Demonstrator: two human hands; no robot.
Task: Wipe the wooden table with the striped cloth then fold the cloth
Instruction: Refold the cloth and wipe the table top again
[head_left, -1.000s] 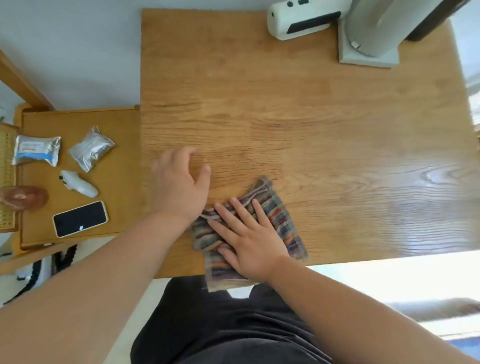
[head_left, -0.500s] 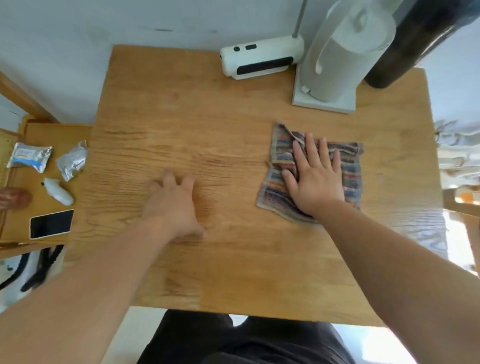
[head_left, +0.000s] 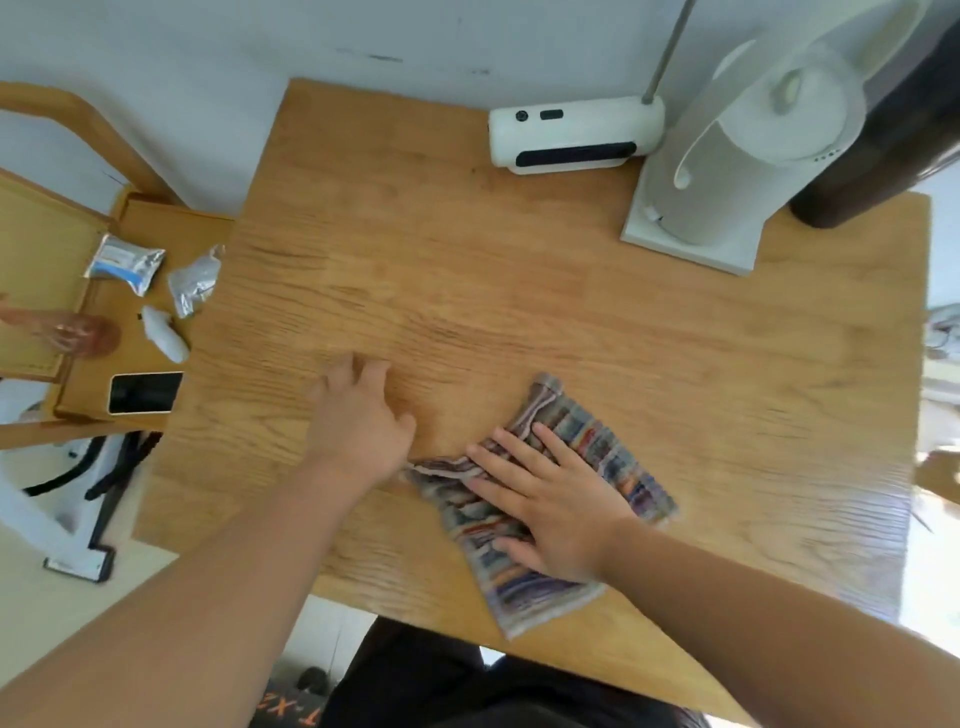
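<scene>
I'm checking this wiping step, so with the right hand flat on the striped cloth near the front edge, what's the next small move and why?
Probably push the striped cloth away from the body across the wooden table. The right hand presses it flat near the front edge, the left hand rests on bare wood, and the cloth lies spread out, so wiping seems unfinished.

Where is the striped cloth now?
In the head view, the striped cloth lies at the front of the wooden table, under the right hand, right of the left hand.

I log R hand (head_left: 550, 514) flat on striped cloth (head_left: 605, 449), wooden table (head_left: 519, 286), near edge. L hand (head_left: 358, 421) on wood just beside.
</scene>
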